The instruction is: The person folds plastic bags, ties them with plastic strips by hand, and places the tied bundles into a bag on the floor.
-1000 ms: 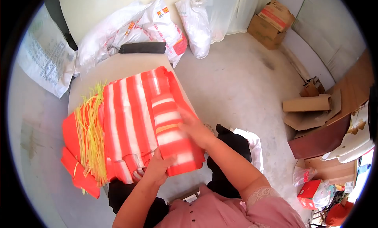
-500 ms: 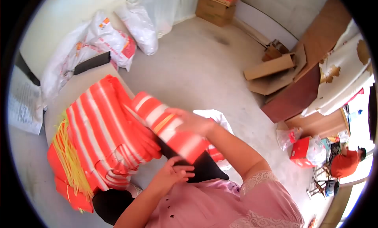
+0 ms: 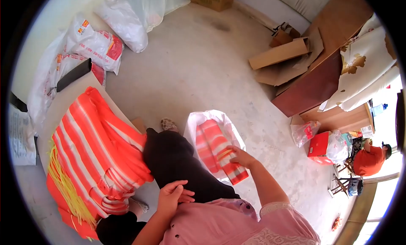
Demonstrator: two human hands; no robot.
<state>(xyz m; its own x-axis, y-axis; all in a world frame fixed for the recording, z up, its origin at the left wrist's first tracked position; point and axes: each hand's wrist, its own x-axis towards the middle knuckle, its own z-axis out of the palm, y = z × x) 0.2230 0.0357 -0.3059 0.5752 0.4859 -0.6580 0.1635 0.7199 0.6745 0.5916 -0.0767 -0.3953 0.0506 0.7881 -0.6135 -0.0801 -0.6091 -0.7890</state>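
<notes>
My right hand grips a folded red-and-white striped bundle with a yellow band round it. The bundle is over the near right side of an open white bag on the floor. Inside that bag lies more striped folded material. Above my lap, my left hand is empty, its fingers loosely apart. To the left, a big heap of red-and-white striped sheets covers a low surface. Thin yellow strips lie along the heap's left side.
Filled white sacks rest against the left wall. Opened cardboard leans by a brown wooden panel on the right. A red box stands near a seated person in orange. My legs lie between heap and bag.
My right hand has carried the striped bundle away from the heap, right and down to the white bag. My left hand has moved slightly left and down. The view has shifted.
</notes>
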